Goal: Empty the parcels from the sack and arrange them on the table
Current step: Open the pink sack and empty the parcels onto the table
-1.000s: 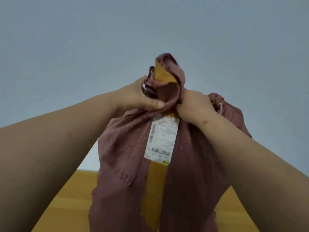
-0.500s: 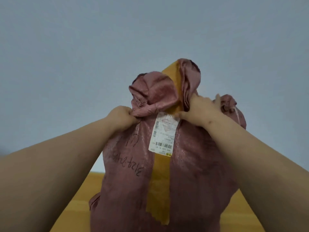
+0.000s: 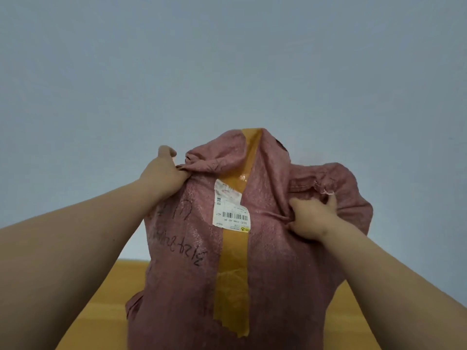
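Pink woven sack (image 3: 273,261) standing upright on the wooden worktop (image 3: 96,311), left hand (image 3: 165,170) in a pinching grip on the sack's top left fold, right hand (image 3: 312,218) clutching bunched fabric on its right, yellow tape (image 3: 233,274) and a white label (image 3: 231,210) down the sack's front

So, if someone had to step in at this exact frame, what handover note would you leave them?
Left hand: gripping the sack's upper left edge, thumb up.
Right hand: fingers bunched in the fabric at the upper right.
Sack: pink woven, held upright over the wooden table, tape strip and shipping label facing the camera.
Done: top gathered in both hands; no parcels visible yet.
Left: open or tip the sack, empty the parcels, arrange them on the table.
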The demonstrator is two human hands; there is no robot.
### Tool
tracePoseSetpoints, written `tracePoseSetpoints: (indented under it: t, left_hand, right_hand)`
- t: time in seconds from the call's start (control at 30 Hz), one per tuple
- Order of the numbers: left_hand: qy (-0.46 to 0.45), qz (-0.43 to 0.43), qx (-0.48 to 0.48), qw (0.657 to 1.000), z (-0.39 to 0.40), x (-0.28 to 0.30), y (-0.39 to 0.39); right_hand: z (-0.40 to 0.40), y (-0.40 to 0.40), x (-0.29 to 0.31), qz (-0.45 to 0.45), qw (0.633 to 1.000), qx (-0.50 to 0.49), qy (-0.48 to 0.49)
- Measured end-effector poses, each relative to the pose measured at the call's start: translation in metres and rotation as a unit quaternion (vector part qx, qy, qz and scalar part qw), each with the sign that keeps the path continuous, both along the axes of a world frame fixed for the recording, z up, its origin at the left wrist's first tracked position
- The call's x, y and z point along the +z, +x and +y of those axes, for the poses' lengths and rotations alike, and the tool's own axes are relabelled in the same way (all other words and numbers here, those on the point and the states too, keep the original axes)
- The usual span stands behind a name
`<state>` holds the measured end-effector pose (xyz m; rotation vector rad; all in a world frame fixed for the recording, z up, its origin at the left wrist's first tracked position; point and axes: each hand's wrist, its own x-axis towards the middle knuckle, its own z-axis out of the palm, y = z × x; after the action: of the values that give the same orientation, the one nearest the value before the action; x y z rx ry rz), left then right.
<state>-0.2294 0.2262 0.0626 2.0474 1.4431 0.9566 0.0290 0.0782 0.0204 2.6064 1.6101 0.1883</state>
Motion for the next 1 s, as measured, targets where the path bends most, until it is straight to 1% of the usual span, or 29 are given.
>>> tracePoseSetpoints:
  t: [0.07,0.1,0.17,0.23,0.27,0.3,0.33,0.37,0.4,0.43,0.47,0.5,0.53,0.6,0.63,0.67,0.7,0.73,0.77,0.8,0.83,0.9,0.93,0.97,1.0]
  left_hand:
    - [0.048,0.057,-0.067,0.995,-0.004,0.003,-0.003]
    - [0.052,0.086,-0.117,0.988,-0.005,0.005,-0.007]
    - [0.01,0.133,-0.209,0.969,-0.005,0.012,-0.013]
    - [-0.063,0.201,-0.25,0.945,-0.009,0.022,-0.017]
    - [-0.086,0.239,-0.256,0.933,-0.01,0.028,-0.017]
    - [-0.095,0.281,-0.258,0.92,-0.009,0.033,-0.015]
    - [-0.079,0.322,-0.256,0.908,-0.01,0.035,-0.011]
    - [-0.046,0.367,-0.249,0.895,-0.011,0.033,-0.006]
    - [0.005,0.41,-0.228,0.883,-0.011,0.031,-0.001]
    - [0.067,0.436,-0.201,0.875,-0.013,0.029,0.004]
    - [0.119,0.437,-0.174,0.874,-0.013,0.028,0.006]
    - [0.157,0.411,-0.148,0.886,-0.013,0.028,0.005]
    - [0.176,0.364,-0.118,0.907,-0.011,0.031,0.004]
    - [0.199,0.228,-0.058,0.952,-0.006,0.037,0.004]
    - [0.208,0.173,-0.038,0.962,-0.005,0.036,0.006]
    - [0.203,0.156,-0.041,0.966,-0.005,0.032,0.01]
    - [0.194,0.192,-0.063,0.96,-0.008,0.025,0.015]
    - [0.171,0.252,-0.097,0.947,-0.01,0.017,0.019]
    - [0.147,0.296,-0.117,0.937,-0.011,0.01,0.02]
    - [0.139,0.302,-0.113,0.936,-0.01,0.008,0.017]
    - [0.144,0.264,-0.098,0.949,-0.008,0.011,0.011]
    - [0.142,0.116,-0.058,0.981,0.001,0.015,-0.001]
    - [0.117,0.058,-0.043,0.99,0.006,0.013,-0.005]
    - [0.066,0.014,-0.038,0.997,0.004,0.009,-0.009]
    - [-0.004,-0.028,-0.036,0.999,0.003,0.001,-0.012]
  right_hand:
    - [0.003,-0.002,-0.002,0.018,1.0,-0.001,0.006]
    - [0.003,-0.001,0.001,0.031,0.999,-0.003,0.033]
    - [0.005,0.002,0.021,0.036,0.99,0.002,0.136]
    - [0.005,0.009,0.053,0.051,0.965,0.007,0.257]
    - [0.002,0.012,0.069,0.067,0.944,0.004,0.323]
    - [0.0,0.012,0.078,0.081,0.919,0.003,0.387]
    - [-0.001,0.008,0.08,0.087,0.9,0.001,0.427]
    - [0.0,0.004,0.077,0.094,0.897,0.004,0.433]
    - [0.003,0.0,0.067,0.098,0.915,0.015,0.39]
    - [0.007,-0.002,0.054,0.107,0.943,0.034,0.312]
    - [0.006,-0.003,0.047,0.109,0.963,0.048,0.242]
    - [0.004,-0.002,0.05,0.101,0.966,0.047,0.235]
    - [0.001,0.004,0.06,0.085,0.958,0.034,0.27]
    - [-0.01,0.013,0.084,0.078,0.91,0.011,0.408]
    - [-0.012,0.014,0.086,0.085,0.886,0.001,0.455]
    - [-0.015,0.011,0.083,0.096,0.882,0.005,0.461]
    - [-0.014,0.005,0.072,0.114,0.904,0.021,0.412]
    - [-0.012,-0.001,0.057,0.141,0.934,0.05,0.326]
    - [-0.012,-0.004,0.046,0.169,0.95,0.07,0.253]
    - [-0.013,-0.003,0.042,0.182,0.951,0.069,0.239]
    - [-0.016,0.0,0.048,0.193,0.938,0.055,0.282]
    - [-0.023,0.009,0.062,0.201,0.883,0.028,0.423]
    - [-0.025,0.011,0.063,0.218,0.858,0.026,0.464]
    - [-0.027,0.01,0.058,0.247,0.845,0.023,0.473]
    - [-0.026,0.009,0.049,0.273,0.842,0.005,0.465]
